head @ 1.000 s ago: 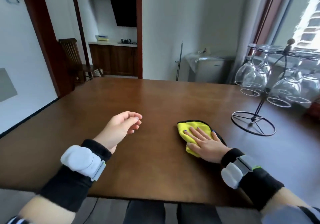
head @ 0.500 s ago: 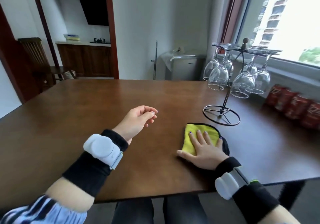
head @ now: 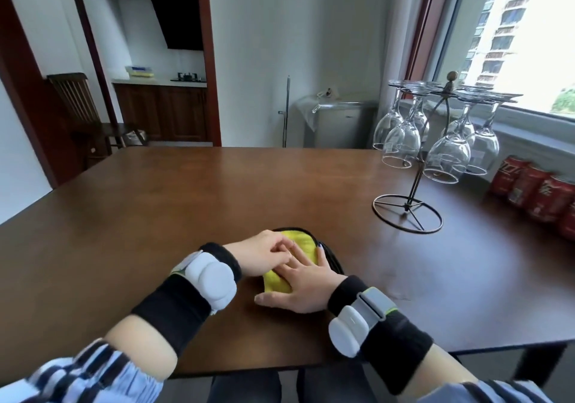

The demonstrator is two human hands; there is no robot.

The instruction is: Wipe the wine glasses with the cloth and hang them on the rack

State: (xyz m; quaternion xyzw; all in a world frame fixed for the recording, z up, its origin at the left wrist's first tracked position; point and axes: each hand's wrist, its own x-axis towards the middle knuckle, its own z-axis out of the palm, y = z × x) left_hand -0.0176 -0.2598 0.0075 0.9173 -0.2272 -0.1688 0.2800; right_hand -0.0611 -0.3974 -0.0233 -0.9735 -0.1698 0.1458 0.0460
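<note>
A yellow cloth [head: 302, 241] with a dark border lies on the brown table [head: 186, 203] near its front edge. My right hand [head: 306, 289] rests flat on the cloth, fingers spread. My left hand [head: 264, 254] lies curled over the cloth's left side, its fingertips touching the right hand's fingers. Whether it pinches the cloth is hidden. At the right rear of the table stands a black wire rack [head: 415, 184] on a ring base. Several clear wine glasses [head: 401, 142] hang from it upside down, apart from both hands.
Red drink cans [head: 535, 191] line the table's right edge under the window. A wooden chair [head: 77, 107] stands by the doorway at the far left. A small grey cabinet [head: 339, 122] is behind the table.
My left hand has moved right from open air above the table onto the cloth and the right hand's fingers. The view has turned towards the rack, while the right hand stays on the cloth.
</note>
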